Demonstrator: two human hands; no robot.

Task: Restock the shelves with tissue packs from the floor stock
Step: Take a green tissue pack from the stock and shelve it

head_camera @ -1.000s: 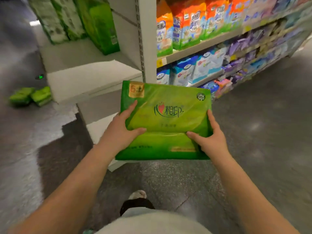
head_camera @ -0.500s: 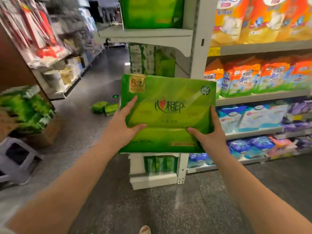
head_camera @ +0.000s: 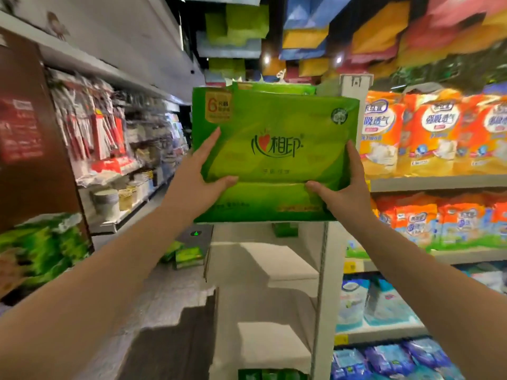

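Observation:
A flat green tissue pack (head_camera: 277, 138) with a red heart logo is raised in front of the white end-cap shelving (head_camera: 274, 267). My left hand (head_camera: 197, 174) grips its lower left edge, thumb across the front. My right hand (head_camera: 343, 185) grips its lower right edge the same way. Behind the pack's top edge another green pack (head_camera: 274, 87) sits on an upper end-cap shelf. More green packs (head_camera: 189, 256) lie on the floor beyond the end cap.
Orange and blue packs (head_camera: 428, 138) fill the shelves on the right. Housewares hang on the left aisle shelving (head_camera: 109, 138). A blurred green bundle (head_camera: 41, 256) sits at the lower left. The end cap's white middle shelves (head_camera: 277, 344) show bare tops, with green packs at its base (head_camera: 263, 375).
Both hands lifted the green pack from waist height up to the upper end-cap shelf level, and my view tilted upward with it.

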